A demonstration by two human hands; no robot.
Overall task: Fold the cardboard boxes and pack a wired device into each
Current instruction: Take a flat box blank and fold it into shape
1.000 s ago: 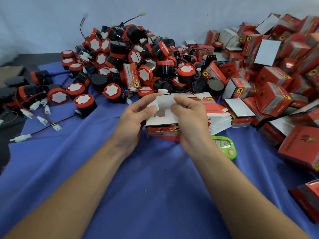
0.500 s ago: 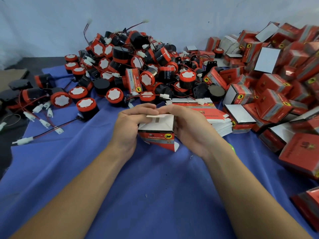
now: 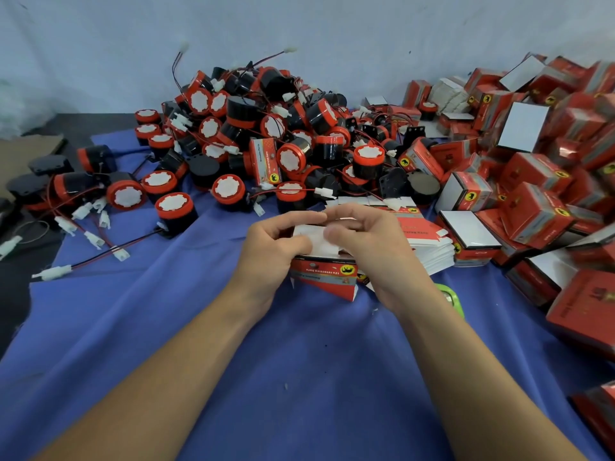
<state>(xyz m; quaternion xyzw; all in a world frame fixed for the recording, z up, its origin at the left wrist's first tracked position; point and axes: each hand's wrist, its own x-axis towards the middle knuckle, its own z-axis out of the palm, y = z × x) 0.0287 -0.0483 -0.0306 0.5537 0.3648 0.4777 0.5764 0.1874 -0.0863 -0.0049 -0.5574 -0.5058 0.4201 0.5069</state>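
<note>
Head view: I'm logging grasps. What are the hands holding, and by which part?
The left hand and right hand grip the small red-and-white cardboard box at its open top, pinching its white flaps.

We note a wrinkled blue cloth (image 3: 299,377) spread over the dark tabletop (image 3: 13,304). A bright green plastic gadget (image 3: 454,301) lies on it. A flat brown cardboard sheet (image 3: 30,151) sits far left.

Both hands together, fingertips touching.
Forearms enter from 7 and 5 o'clock; left hand (image 3: 270,251) and right hand (image 3: 372,249) curl round the box (image 3: 324,272).
</note>
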